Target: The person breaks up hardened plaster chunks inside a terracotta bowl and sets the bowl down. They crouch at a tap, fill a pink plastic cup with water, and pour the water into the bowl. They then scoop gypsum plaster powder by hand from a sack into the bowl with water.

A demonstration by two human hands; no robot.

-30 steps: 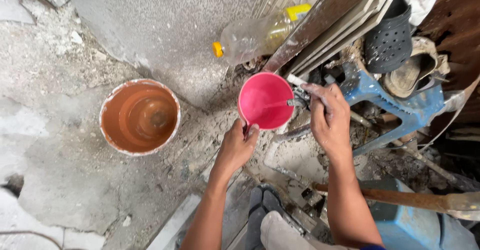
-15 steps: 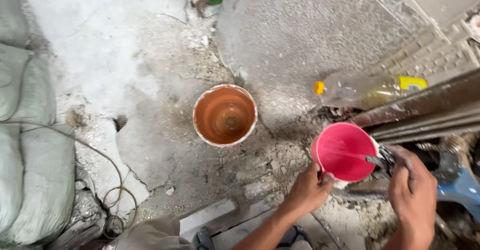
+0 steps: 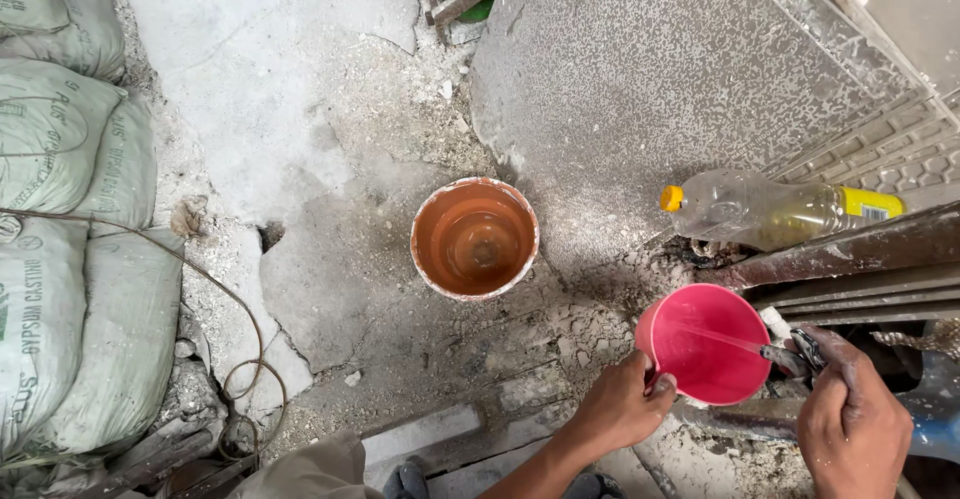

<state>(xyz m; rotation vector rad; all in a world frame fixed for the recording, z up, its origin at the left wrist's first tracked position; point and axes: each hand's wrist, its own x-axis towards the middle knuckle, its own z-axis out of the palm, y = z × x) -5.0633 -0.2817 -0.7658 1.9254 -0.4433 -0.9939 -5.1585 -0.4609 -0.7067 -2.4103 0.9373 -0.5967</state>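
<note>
My left hand point(image 3: 620, 404) grips the handle side of a pink plastic cup point(image 3: 706, 343) low on the right. My right hand point(image 3: 850, 419) is closed on a small metal tap or nozzle point(image 3: 790, 359) at the cup's right rim, and a thin jet of water runs from it into the cup. An orange bucket point(image 3: 475, 238) with a whitish rim stands open on the dusty concrete floor to the left of the cup, holding a little liquid.
A clear plastic bottle point(image 3: 770, 211) with a yellow cap lies above the cup, beside rusty metal bars point(image 3: 850, 259). Stacked grey-green sacks point(image 3: 60, 209) line the left edge, with a wire point(image 3: 235, 309) trailing across the floor. A large speckled slab point(image 3: 680, 79) leans at the top right.
The view has swung left and back, so the orange bucket now sits mid-frame and the sacks show. Both hands have stayed on the pink cup and the tap.
</note>
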